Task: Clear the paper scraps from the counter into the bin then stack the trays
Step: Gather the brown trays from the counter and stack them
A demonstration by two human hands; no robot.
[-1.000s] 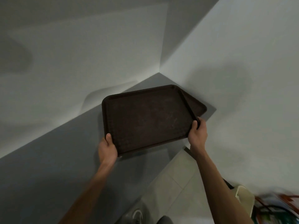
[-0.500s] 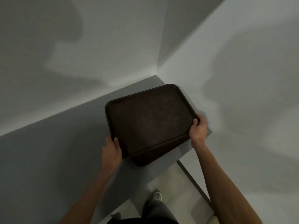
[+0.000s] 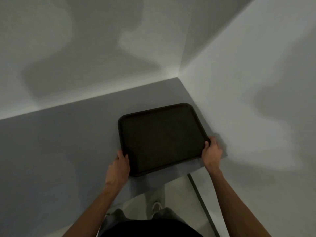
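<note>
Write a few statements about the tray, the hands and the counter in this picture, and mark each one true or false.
1. The left hand and the right hand both grip the tray. True.
2. The tray is white. False: it is dark brown.
3. The tray is at the corner of the grey counter, close to the wall on the right. True.
4. Paper scraps fill the tray. False: no scraps show in it.
5. The right hand lies flat on the counter, away from the tray. False: its thumb is over the tray's rim at the near right corner.
</note>
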